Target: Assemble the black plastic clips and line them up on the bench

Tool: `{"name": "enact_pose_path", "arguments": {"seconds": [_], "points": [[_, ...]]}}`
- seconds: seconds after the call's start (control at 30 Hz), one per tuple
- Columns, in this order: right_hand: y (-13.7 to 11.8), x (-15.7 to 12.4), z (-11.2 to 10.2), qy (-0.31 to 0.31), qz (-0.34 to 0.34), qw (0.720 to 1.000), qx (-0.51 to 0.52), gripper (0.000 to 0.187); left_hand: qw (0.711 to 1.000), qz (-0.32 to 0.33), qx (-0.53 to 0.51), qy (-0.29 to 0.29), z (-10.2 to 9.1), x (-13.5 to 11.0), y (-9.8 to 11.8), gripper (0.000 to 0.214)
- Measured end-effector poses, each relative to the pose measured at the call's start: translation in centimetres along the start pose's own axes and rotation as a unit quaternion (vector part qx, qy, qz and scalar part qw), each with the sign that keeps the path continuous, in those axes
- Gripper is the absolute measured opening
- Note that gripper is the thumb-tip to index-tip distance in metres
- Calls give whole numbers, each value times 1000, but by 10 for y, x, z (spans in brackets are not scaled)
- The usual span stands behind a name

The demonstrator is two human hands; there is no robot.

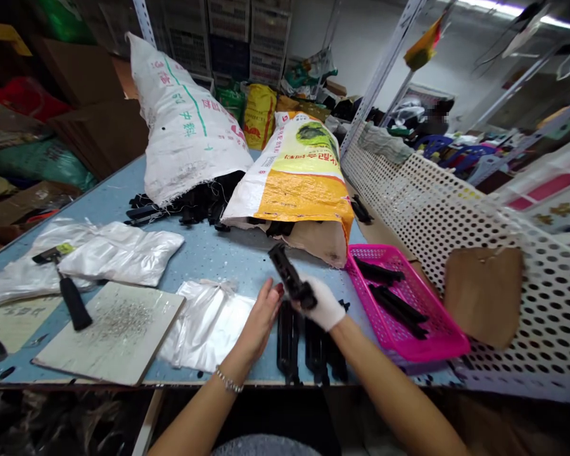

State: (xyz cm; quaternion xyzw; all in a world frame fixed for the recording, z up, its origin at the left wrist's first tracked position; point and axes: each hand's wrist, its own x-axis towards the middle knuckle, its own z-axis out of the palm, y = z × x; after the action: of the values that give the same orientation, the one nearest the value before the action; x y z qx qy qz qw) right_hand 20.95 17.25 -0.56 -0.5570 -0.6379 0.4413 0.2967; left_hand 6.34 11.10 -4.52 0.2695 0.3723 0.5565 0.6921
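A long, black plastic part [289, 277] angles up-left at lower centre, gripped at its lower end by the gloved right hand [323, 304]. The bare left hand [261, 316] rests open beside it, above similar parts [308, 348] on the desk [218, 253].

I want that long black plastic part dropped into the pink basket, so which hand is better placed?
Probably the right hand: gloved, it already grips the long black plastic part and is nearer the pink plastic basket. The bare left hand only touches it.

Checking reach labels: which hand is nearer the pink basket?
Right. The gloved right hand holds a black part just beside the pink basket; the bare left hand lies farther away.
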Motion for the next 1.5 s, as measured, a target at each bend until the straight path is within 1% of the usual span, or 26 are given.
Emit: {"name": "enact_pose_path", "arguments": {"seconds": [0.07,0.1,0.17,0.27,0.33,0.4,0.47,0.5,0.53,0.6,0.67,0.7,0.73,0.77,0.87,0.93,1.0,1.03,1.1,1.17,1.2,1.27,1.3,1.37,1.43,1.5], "points": [[7,-36,7,-19,-16,999,22,36,998,-25,-54,-34,12,-5,11,58],[8,-49,7,-16,-26,999,28,39,997,-29,-58,-41,16,-9,15,56],[7,-63,1,19,-62,998,18,45,998,-22,-38,-39,18,-22,21,55],[-5,-59,-15,85,-160,980,-84,43,997,-21,24,-63,13,-42,25,47],[-16,-48,-20,91,-239,949,-183,41,994,-28,72,-84,9,-51,26,39],[-27,-37,-18,80,-290,912,-278,47,990,-26,111,-84,6,-56,26,37],[-32,-27,-11,68,-299,889,-341,51,987,-26,141,-74,4,-58,27,37],[-34,-24,-8,65,-291,887,-352,51,986,-29,152,-68,3,-58,28,38],[-34,-21,-5,61,-277,892,-352,50,985,-32,159,-61,2,-57,28,39],[-32,-19,-1,42,-240,915,-321,48,986,-34,158,-37,1,-53,29,40],[-31,-25,0,2,-215,938,-274,48,989,-26,145,-6,-2,-48,31,41],[-31,-31,0,-29,-221,941,-256,48,990,-18,138,7,-3,-45,33,41],[-31,-40,1,-61,-242,935,-252,48,991,-13,133,17,-4,-44,35,41],[-32,-49,2,-91,-274,919,-267,48,991,-13,131,24,-5,-42,38,41],[-30,-78,12,-134,-361,836,-391,47,989,-45,135,29,-4,-44,41,45],[-24,-91,21,-133,-379,796,-453,46,987,-69,145,23,-2,-48,38,45],[-16,-100,29,-146,-374,789,-465,48,986,-77,146,23,-2,-53,30,44],[-12,-102,31,-160,-363,794,-461,49,986,-75,143,30,-3,-54,25,44],[-7,-99,31,-190,-324,818,-436,51,987,-62,134,67,-10,-55,15,47],[-4,-84,25,-188,-270,863,-383,48,985,-41,119,117,-20,-50,4,60],[-4,-71,20,-162,-229,895,-347,46,983,-33,116,137,-26,-47,-3,64],[-2,-32,9,-73,-126,951,-274,39,978,-14,153,143,-35,-39,-17,59],[-1,-8,4,-20,-60,968,-242,35,973,-1,188,136,-38,-36,-25,54],[1,46,-6,35,-2,973,-230,36,958,32,260,120,-38,-32,-41,49],[0,97,-13,76,46,969,-230,38,934,89,328,108,-33,-31,-56,51],[-4,139,-16,108,89,962,-233,34,894,151,410,95,-27,-32,-68,57]]}}
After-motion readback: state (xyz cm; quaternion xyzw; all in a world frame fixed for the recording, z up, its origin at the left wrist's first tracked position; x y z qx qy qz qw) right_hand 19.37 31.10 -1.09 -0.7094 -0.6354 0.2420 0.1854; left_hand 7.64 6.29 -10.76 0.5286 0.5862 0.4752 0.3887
